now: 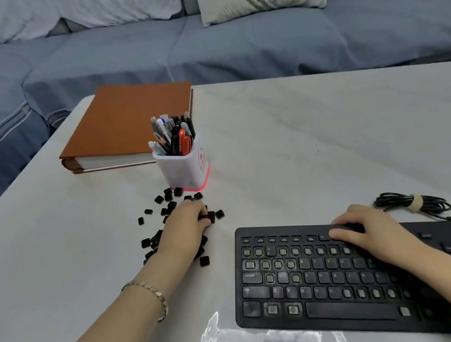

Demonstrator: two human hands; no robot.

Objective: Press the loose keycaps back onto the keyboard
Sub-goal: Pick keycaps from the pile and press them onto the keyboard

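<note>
- Left of the keyboard (324,282), the left hand (186,228) curls its fingers round one of the loose keycaps (159,199), probably the next to fit.
- Right hand (376,232) lies flat-fingered on the upper rows, likely steadying the board.
- Pen holder (185,168) crowds the pile's far edge; binder (125,121) and coiled cable (412,203) sit well apart.

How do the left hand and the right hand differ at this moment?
The left hand lies on the pile of loose keycaps, fingers curled round some; the right hand rests on the keyboard, at its upper rows. The left wrist wears a bracelet; the right wrist shows none. Both are bare and palm down.
</note>
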